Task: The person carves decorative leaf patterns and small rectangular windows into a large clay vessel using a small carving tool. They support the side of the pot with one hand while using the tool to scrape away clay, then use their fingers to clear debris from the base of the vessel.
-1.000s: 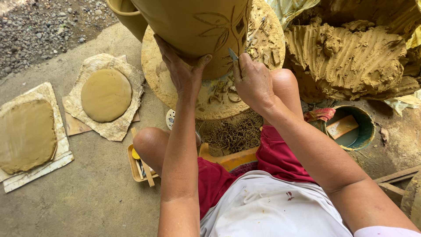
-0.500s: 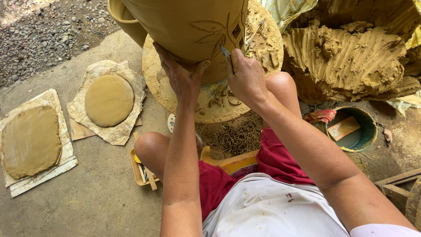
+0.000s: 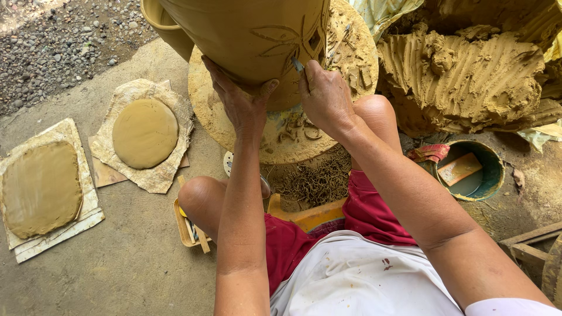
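Carving a leaf pattern into my clay pot (image 3: 246, 41).
My left hand (image 3: 243, 105), open flat at six o'clock, steadies it; my right hand (image 3: 325, 96) pinches a carving tool (image 3: 298, 64) against the wall.

left hand (image 3: 243, 102): far centre, arm extended, palm flat, fingers spread upward | right hand (image 3: 325, 96): just right of it, fingers curled shut, wrist bent
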